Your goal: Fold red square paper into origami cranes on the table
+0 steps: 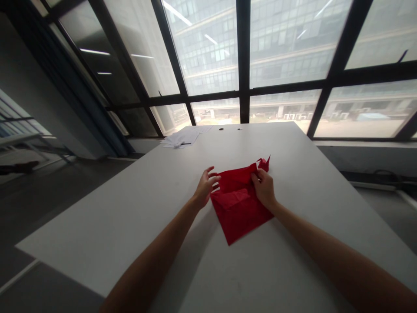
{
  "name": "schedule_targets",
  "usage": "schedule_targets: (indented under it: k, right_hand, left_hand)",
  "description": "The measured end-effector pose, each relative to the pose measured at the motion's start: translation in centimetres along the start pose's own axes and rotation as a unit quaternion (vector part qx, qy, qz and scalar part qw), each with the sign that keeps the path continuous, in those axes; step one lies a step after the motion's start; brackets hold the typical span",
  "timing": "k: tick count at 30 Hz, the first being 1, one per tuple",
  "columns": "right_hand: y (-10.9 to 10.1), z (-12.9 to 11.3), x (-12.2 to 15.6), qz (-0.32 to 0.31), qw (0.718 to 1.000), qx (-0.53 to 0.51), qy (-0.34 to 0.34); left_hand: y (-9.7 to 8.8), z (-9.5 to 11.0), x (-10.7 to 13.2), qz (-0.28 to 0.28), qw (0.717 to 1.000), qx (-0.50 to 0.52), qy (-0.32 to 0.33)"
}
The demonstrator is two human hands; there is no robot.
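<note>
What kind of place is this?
Likely an office or meeting room: big white table, tall dark-framed windows facing an office block, loose papers at the table's far end. The right hand pinches red paper.

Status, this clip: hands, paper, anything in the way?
Left hand open at red paper edge. Right hand pinching its top fold. Small folded red piece just beyond.

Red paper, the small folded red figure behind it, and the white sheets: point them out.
red paper (239, 208): head view, flat middle of the sheet.
small folded red figure (264, 164): head view, its body below the raised tip.
white sheets (180, 139): head view, middle of the pile.
</note>
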State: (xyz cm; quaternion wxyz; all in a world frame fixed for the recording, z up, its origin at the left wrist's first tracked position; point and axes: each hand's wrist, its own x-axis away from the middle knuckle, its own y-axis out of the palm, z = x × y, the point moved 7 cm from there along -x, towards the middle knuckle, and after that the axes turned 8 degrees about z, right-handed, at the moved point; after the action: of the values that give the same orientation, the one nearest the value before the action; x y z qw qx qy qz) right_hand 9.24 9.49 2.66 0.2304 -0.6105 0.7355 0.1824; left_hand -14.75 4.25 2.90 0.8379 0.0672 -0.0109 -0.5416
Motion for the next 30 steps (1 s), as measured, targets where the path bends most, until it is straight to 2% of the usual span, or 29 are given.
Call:
schedule_targets:
  k: [2,4,5,7,9,14,20,24,30]
  right_hand:
    - [0.8,-0.6,0.5,-0.044,0.999,-0.001,-0.01]
    - [1.8,-1.0,1.1,-0.091,0.996,-0.002,-0.018]
    - [2.2,-1.1,1.4,-0.11,0.994,-0.004,-0.02]
    - [2.9,-1.2,1.9,-0.142,0.99,-0.01,-0.019]
    - [3.2,-1.1,2.1,-0.156,0.988,-0.017,-0.01]
    - [2.4,-0.9,1.6,-0.112,0.994,-0.009,0.005]
    - [1.4,-1.3,1.3,-0.076,0.996,0.033,-0.03]
    - [1.5,-1.3,1.4,-0.081,0.995,0.045,-0.036]
    - [2.0,-0.7,1.5,-0.117,0.992,0.037,-0.008]
  left_hand:
    - [-0.9,2.2,-0.2,0.021,0.992,-0.085,0.089]
    - [-0.4,3.6,0.1,-0.022,0.971,-0.174,0.162]
    - [0.2,3.8,0.4,-0.059,0.961,-0.205,0.176]
    - [1.4,3.2,1.0,-0.126,0.949,-0.237,0.166]
    - [2.0,2.4,1.5,-0.145,0.949,-0.239,0.147]
    - [2.2,1.3,1.3,-0.112,0.964,-0.198,0.141]
    - [1.2,0.9,0.2,-0.056,0.973,-0.172,0.144]
    - [0.8,0.9,0.3,-0.019,0.975,-0.161,0.153]
    - [1.0,1.2,0.7,-0.017,0.975,-0.155,0.16]
